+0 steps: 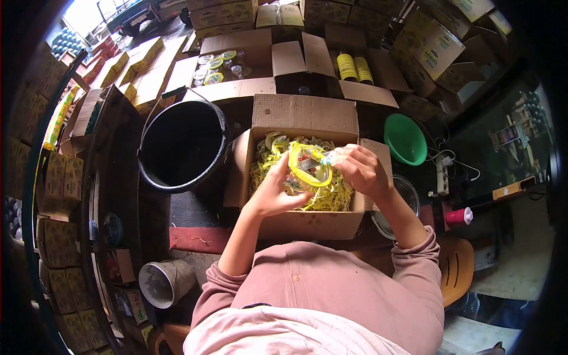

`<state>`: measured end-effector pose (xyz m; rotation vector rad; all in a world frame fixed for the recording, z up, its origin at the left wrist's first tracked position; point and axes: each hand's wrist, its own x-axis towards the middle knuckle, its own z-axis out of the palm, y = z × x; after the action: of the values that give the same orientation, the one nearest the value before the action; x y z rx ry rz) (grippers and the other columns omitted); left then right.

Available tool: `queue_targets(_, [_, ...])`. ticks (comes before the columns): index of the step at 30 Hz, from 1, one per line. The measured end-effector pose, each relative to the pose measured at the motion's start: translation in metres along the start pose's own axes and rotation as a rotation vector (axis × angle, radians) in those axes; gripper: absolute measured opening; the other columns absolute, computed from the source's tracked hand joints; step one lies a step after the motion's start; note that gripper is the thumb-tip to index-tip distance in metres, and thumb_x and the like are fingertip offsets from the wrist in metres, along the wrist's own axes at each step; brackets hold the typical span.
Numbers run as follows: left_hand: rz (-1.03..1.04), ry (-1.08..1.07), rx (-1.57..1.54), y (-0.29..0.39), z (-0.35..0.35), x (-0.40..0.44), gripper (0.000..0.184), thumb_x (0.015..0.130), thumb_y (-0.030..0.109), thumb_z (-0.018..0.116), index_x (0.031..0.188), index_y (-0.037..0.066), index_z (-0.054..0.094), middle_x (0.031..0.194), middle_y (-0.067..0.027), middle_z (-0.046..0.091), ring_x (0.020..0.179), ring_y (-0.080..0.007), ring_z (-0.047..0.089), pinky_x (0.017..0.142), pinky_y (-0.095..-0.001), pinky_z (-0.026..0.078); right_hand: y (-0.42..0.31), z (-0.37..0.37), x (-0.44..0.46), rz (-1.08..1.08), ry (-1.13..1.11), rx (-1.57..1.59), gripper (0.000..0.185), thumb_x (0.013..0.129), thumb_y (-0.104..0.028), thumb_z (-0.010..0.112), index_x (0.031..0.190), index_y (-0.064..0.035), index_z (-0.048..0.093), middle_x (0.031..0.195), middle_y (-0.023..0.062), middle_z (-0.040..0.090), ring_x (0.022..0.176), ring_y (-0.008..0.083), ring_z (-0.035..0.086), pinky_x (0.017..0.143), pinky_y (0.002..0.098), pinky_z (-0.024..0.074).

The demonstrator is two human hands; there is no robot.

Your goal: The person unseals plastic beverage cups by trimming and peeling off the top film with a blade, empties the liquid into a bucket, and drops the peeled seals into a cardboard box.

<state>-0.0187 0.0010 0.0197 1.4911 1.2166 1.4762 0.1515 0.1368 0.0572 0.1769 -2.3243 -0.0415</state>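
Over the open cardboard box [307,223], my left hand [273,192] grips a clear plastic cup with a yellow rim [316,180], its thumb apart along the near side. My right hand [360,168] is closed around a small cutter [325,160] with a teal-and-yellow part showing near the fingertips. The cutter's grey blade reaches across the cup's rim; whether it touches the plastic I cannot tell. Yellow and clear plastic strips [269,171] fill the box beneath both hands. My right palm hides most of the cutter's handle.
A black bucket [183,145] stands left of the box, a green bowl [405,139] to the right. Behind are open cartons with yellow-lidded cups [214,77] and yellow cup stacks [348,67]. A power strip [442,176] with cables lies at right; a grey pail [165,284] sits lower left.
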Motion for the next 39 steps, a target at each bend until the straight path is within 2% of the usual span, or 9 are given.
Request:
queue_targets(11, [-0.085, -0.126, -0.081, -0.011, 0.007, 0.004, 0.062, 0.064, 0.015, 0.072, 0.117, 0.000, 0.043, 0.105, -0.0086, 0.053, 0.097, -0.0160, 0.051, 0.086, -0.0284, 0.040, 0.002, 0.010, -0.005, -0.016, 0.044, 0.054, 0.024, 0.069, -0.003, 0.060, 0.091, -0.0024, 0.051, 0.077, 0.0093, 0.061, 0.073, 0.0232, 0.060, 0.072, 0.0364, 0.0500])
queue_targets(16, [-0.428, -0.378, -0.595, -0.011, 0.005, 0.004, 0.048, 0.066, 0.012, 0.068, 0.108, 0.003, 0.047, 0.089, -0.0052, 0.059, 0.082, -0.0118, 0.056, 0.074, -0.0271, 0.047, 0.003, 0.010, -0.004, -0.033, 0.041, 0.109, 0.022, 0.071, -0.003, 0.058, 0.092, -0.0020, 0.051, 0.083, 0.0111, 0.062, 0.078, 0.0243, 0.061, 0.073, 0.0366, 0.0499])
queue_targets(19, [-0.300, -0.774, -0.856, -0.024, 0.001, 0.018, 0.044, 0.067, 0.015, 0.063, 0.106, 0.001, 0.047, 0.082, -0.0080, 0.059, 0.072, -0.0137, 0.058, 0.064, -0.0270, 0.049, 0.003, 0.012, -0.004, -0.041, 0.057, 0.117, 0.023, 0.072, -0.004, 0.058, 0.094, -0.0018, 0.052, 0.084, 0.0113, 0.062, 0.077, 0.0250, 0.061, 0.073, 0.0367, 0.0499])
queue_targets(23, [-0.342, -0.645, -0.841, -0.027, 0.001, 0.017, 0.052, 0.066, 0.017, 0.063, 0.112, -0.001, 0.043, 0.081, -0.0098, 0.059, 0.065, -0.0150, 0.060, 0.056, -0.0276, 0.050, 0.006, 0.013, -0.002, 0.008, 0.083, 0.104, 0.024, 0.073, -0.005, 0.057, 0.096, -0.0014, 0.053, 0.084, 0.0111, 0.062, 0.077, 0.0255, 0.061, 0.072, 0.0367, 0.0501])
queue_targets(24, [-0.442, -0.614, -0.895, -0.026, -0.006, 0.017, 0.065, 0.068, 0.014, 0.064, 0.123, -0.003, 0.034, 0.102, -0.0147, 0.055, 0.088, -0.0201, 0.059, 0.074, -0.0304, 0.049, 0.007, 0.012, -0.001, 0.023, 0.086, 0.089, 0.024, 0.073, -0.005, 0.058, 0.097, -0.0014, 0.053, 0.084, 0.0111, 0.062, 0.077, 0.0255, 0.061, 0.072, 0.0367, 0.0501])
queue_targets(27, [-0.199, -0.142, -0.364, -0.017, -0.007, 0.017, 0.074, 0.071, 0.013, 0.064, 0.131, -0.004, 0.023, 0.123, -0.0176, 0.041, 0.115, -0.0235, 0.043, 0.094, -0.0314, 0.036, 0.011, 0.007, -0.001, 0.056, 0.064, 0.035, 0.027, 0.071, -0.004, 0.059, 0.098, -0.0016, 0.054, 0.083, 0.0109, 0.063, 0.076, 0.0235, 0.061, 0.071, 0.0362, 0.0504])
queue_targets(28, [-0.204, -0.170, -0.386, -0.025, -0.008, 0.017, 0.077, 0.074, 0.014, 0.062, 0.133, -0.006, 0.017, 0.131, -0.0192, 0.032, 0.125, -0.0232, 0.028, 0.102, -0.0303, 0.022, 0.013, 0.004, -0.003, 0.064, 0.050, 0.014, 0.028, 0.071, -0.004, 0.059, 0.098, -0.0017, 0.054, 0.083, 0.0107, 0.063, 0.076, 0.0228, 0.061, 0.071, 0.0359, 0.0504])
queue_targets(33, [0.006, 0.070, 0.120, -0.005, 0.015, 0.015, 0.068, 0.067, 0.019, 0.070, 0.120, -0.005, 0.036, 0.105, -0.0180, 0.053, 0.099, -0.0261, 0.053, 0.084, -0.0350, 0.043, 0.012, 0.005, 0.001, 0.041, -0.001, -0.051, 0.034, 0.070, -0.003, 0.060, 0.103, -0.0027, 0.054, 0.080, 0.0066, 0.063, 0.071, 0.0187, 0.061, 0.068, 0.0328, 0.0503])
queue_targets(39, [-0.017, 0.069, 0.245, -0.007, 0.016, 0.016, 0.061, 0.063, 0.017, 0.073, 0.113, -0.001, 0.044, 0.097, -0.0155, 0.056, 0.091, -0.0248, 0.056, 0.077, -0.0329, 0.046, 0.014, 0.010, -0.006, 0.018, 0.023, -0.007, 0.038, 0.069, -0.003, 0.060, 0.106, -0.0021, 0.053, 0.077, 0.0064, 0.062, 0.070, 0.0184, 0.060, 0.066, 0.0325, 0.0504])
